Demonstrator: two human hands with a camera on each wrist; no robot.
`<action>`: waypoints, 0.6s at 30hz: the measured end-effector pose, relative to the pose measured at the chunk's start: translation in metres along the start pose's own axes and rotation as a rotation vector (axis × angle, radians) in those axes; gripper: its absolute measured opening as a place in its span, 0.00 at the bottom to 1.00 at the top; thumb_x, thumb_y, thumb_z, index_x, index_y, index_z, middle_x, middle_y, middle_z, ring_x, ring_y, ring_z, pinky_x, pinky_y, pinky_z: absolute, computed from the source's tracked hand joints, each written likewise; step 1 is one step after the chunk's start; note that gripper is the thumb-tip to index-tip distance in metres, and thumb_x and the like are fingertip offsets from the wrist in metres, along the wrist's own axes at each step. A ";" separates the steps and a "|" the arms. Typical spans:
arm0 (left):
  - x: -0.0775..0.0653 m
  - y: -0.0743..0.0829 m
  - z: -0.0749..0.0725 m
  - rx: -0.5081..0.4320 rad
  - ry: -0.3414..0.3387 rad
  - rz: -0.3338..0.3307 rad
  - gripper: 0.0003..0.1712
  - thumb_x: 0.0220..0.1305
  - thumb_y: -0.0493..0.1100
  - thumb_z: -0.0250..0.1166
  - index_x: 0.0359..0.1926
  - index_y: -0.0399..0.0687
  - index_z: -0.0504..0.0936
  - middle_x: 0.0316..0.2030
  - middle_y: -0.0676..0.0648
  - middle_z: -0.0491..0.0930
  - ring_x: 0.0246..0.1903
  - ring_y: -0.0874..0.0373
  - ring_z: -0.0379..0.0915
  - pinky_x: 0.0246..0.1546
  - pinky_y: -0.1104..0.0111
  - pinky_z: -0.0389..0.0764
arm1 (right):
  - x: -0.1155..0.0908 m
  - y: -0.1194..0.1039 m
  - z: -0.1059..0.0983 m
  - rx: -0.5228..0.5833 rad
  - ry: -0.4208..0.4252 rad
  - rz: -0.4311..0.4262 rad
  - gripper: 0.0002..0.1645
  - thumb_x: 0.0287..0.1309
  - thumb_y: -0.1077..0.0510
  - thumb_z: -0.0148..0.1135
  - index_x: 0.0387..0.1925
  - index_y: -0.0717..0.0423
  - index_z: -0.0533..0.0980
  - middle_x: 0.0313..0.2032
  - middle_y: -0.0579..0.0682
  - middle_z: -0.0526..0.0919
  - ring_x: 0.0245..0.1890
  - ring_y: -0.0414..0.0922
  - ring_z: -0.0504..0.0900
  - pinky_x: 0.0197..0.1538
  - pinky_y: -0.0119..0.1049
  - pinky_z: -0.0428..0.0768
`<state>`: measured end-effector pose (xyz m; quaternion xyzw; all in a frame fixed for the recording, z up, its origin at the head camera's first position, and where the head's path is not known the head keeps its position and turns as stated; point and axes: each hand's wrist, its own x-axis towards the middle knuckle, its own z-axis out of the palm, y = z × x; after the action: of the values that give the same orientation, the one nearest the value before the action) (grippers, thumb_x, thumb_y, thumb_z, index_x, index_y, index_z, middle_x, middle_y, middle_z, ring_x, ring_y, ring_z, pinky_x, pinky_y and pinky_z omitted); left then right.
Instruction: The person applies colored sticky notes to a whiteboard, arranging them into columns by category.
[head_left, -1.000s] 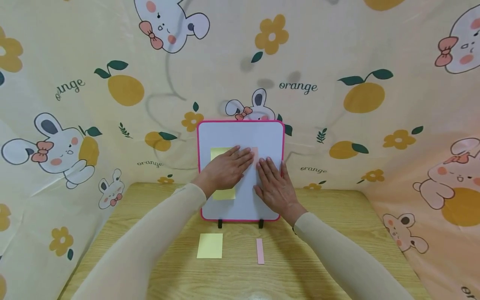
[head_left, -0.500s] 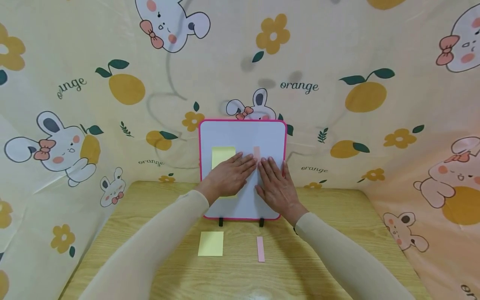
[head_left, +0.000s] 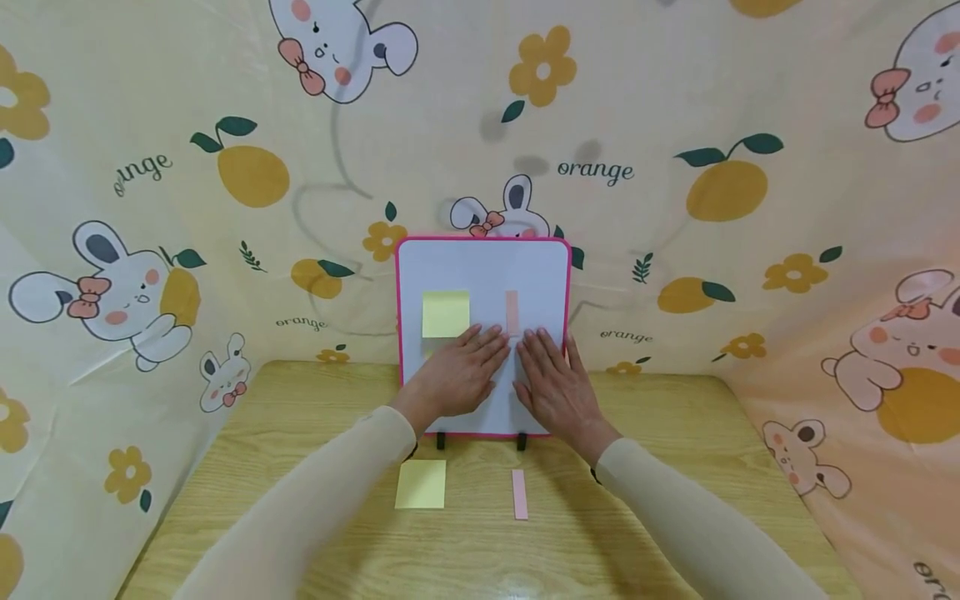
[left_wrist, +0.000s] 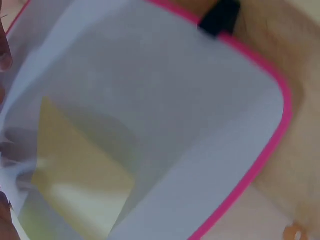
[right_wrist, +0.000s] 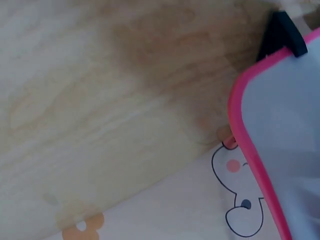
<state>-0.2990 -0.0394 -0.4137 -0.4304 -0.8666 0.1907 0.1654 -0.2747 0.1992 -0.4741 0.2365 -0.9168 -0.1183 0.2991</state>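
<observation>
A whiteboard [head_left: 487,262] with a pink frame stands upright in the middle of the head view. My left hand [head_left: 462,373] lies with straight fingers on its face, just below a yellow sticky note [head_left: 446,314]. Another yellow sticky note [left_wrist: 82,175] is seen in the left wrist view, its edge standing off the board; in the head view my left hand mostly hides it. Beside it, my right hand [head_left: 558,382] rests on the board with fingers extended, its fingertips just below a narrow pink sticky strip [head_left: 512,310]. Neither hand grips anything.
Black stand feet [head_left: 441,441] hold the board's lower edge. On the wooden table [head_left: 622,533] in front lie a yellow sticky note pad [head_left: 421,484] and a pink strip [head_left: 520,494]. A patterned cloth [head_left: 420,125] hangs behind and at both sides.
Both hands have slid down the whiteboard, the left one farther. The upper yellow note and the pink strip, partly covered before, now show more fully.
</observation>
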 end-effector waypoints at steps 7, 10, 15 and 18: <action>-0.017 0.023 0.007 -0.090 0.021 -0.054 0.37 0.83 0.58 0.49 0.82 0.44 0.61 0.82 0.45 0.57 0.84 0.49 0.46 0.85 0.54 0.48 | -0.019 -0.007 -0.001 0.059 0.053 -0.003 0.37 0.73 0.43 0.53 0.74 0.61 0.71 0.77 0.61 0.68 0.79 0.58 0.63 0.81 0.64 0.58; -0.028 0.035 0.010 -0.154 0.022 -0.082 0.37 0.83 0.58 0.49 0.82 0.44 0.61 0.82 0.45 0.58 0.84 0.48 0.46 0.85 0.54 0.49 | -0.030 -0.012 -0.002 0.094 0.089 0.005 0.34 0.71 0.45 0.58 0.69 0.62 0.74 0.72 0.62 0.74 0.73 0.59 0.71 0.80 0.64 0.62; -0.047 0.053 0.015 -0.294 0.041 -0.123 0.36 0.82 0.56 0.52 0.81 0.43 0.63 0.81 0.44 0.60 0.83 0.47 0.49 0.84 0.54 0.54 | -0.050 -0.020 -0.007 0.168 0.066 0.044 0.32 0.66 0.47 0.68 0.64 0.62 0.76 0.62 0.60 0.80 0.63 0.59 0.77 0.77 0.64 0.67; -0.057 0.063 0.020 -0.389 0.041 -0.157 0.36 0.82 0.55 0.54 0.81 0.42 0.63 0.81 0.44 0.60 0.83 0.47 0.48 0.84 0.54 0.54 | -0.062 -0.025 -0.012 0.212 0.003 0.079 0.32 0.66 0.47 0.71 0.63 0.61 0.77 0.59 0.59 0.82 0.61 0.58 0.79 0.76 0.63 0.69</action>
<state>-0.2320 -0.0542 -0.4675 -0.3893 -0.9144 -0.0023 0.1111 -0.2146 0.2078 -0.5038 0.2308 -0.9324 -0.0085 0.2781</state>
